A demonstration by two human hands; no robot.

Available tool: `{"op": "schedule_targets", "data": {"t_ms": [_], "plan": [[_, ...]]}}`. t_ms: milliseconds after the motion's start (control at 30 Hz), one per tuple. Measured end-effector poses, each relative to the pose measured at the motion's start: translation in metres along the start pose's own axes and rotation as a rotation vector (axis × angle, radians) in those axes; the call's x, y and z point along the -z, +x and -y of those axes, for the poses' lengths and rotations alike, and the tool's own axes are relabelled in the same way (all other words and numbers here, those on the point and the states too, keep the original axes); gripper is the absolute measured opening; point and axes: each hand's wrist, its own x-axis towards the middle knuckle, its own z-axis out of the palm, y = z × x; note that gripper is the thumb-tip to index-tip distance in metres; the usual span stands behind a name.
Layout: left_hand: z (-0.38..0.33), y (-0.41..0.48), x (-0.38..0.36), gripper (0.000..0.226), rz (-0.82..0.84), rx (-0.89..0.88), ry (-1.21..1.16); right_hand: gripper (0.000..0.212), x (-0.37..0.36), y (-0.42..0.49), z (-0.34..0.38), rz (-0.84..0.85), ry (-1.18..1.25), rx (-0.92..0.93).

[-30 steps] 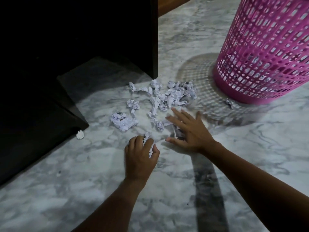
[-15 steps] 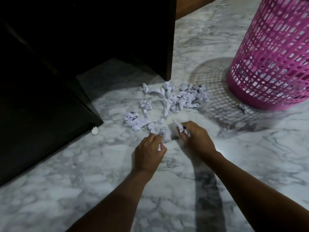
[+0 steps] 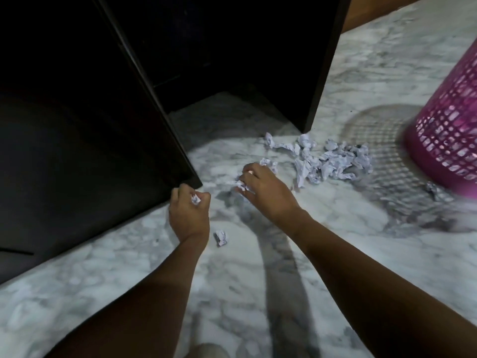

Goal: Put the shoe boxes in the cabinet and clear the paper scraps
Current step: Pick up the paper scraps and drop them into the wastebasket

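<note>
Left hand grip pinches one scrap; right hand grip clutches paper scraps (count unclear). Risk: crowded grips shed pieces before reaching the basket.

Open floor lies between cabinet at left and basket at right; scraps clutter the middle.

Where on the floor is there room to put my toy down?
Bare marble floor lies right of the right forearm, below the pink basket, and at lower left between the left forearm and the dark cabinet. Crowded: the paper scraps heaped between cabinet corner and basket.
</note>
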Motion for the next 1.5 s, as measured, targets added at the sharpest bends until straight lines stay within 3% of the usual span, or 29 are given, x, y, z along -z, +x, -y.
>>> {"op": "schedule_targets", "data": {"t_ms": [167, 267, 333, 467, 567, 633, 733, 900, 1067, 1167, 1267, 1367, 1500], "plan": [[0.016, 0.0, -0.013, 0.025, 0.105, -0.107, 0.176, 0.04, -0.019, 0.0, -0.003, 0.245, -0.142, -0.013], [0.02, -0.008, -0.014, 0.034, 0.147, -0.147, 0.214, 0.049, -0.021, -0.006, -0.004, 0.258, -0.164, -0.017], [0.022, -0.015, -0.014, 0.041, 0.154, -0.171, 0.242, 0.044, -0.024, -0.004, -0.007, 0.241, -0.168, 0.003], [0.026, -0.019, -0.017, 0.055, 0.125, -0.302, 0.355, 0.02, -0.03, 0.0, -0.009, 0.029, -0.135, 0.092], [0.03, -0.016, -0.02, 0.043, 0.129, -0.302, 0.407, 0.019, -0.031, -0.005, -0.008, 0.027, -0.124, 0.092], [0.031, -0.013, -0.022, 0.028, 0.133, -0.28, 0.376, 0.017, -0.022, -0.004, -0.005, 0.074, -0.014, 0.016], [0.032, -0.007, -0.024, 0.01, 0.134, -0.285, 0.331, 0.017, 0.005, 0.003, 0.001, 0.011, 0.14, -0.081], [0.024, -0.001, -0.02, 0.012, 0.222, -0.305, 0.298, 0.027, 0.057, 0.002, -0.001, -0.147, 0.253, -0.251], [0.007, -0.003, -0.005, 0.023, 0.307, -0.29, 0.134, 0.036, 0.046, -0.039, -0.028, 0.103, 0.025, -0.366], [-0.009, -0.023, 0.011, 0.021, 0.278, -0.368, 0.062, 0.032, 0.027, -0.064, -0.028, 0.092, -0.05, -0.305], [-0.02, -0.053, 0.018, 0.012, 0.278, -0.512, 0.118, 0.047, 0.025, -0.075, -0.017, -0.009, -0.076, -0.184], [-0.014, -0.081, 0.016, 0.009, 0.351, -0.575, 0.257, 0.059, 0.022, -0.076, -0.015, 0.091, -0.103, -0.202], [0.005, -0.097, 0.012, 0.014, 0.34, -0.624, 0.346, 0.026, 0.01, -0.084, -0.03, 0.043, -0.075, -0.116]]}}
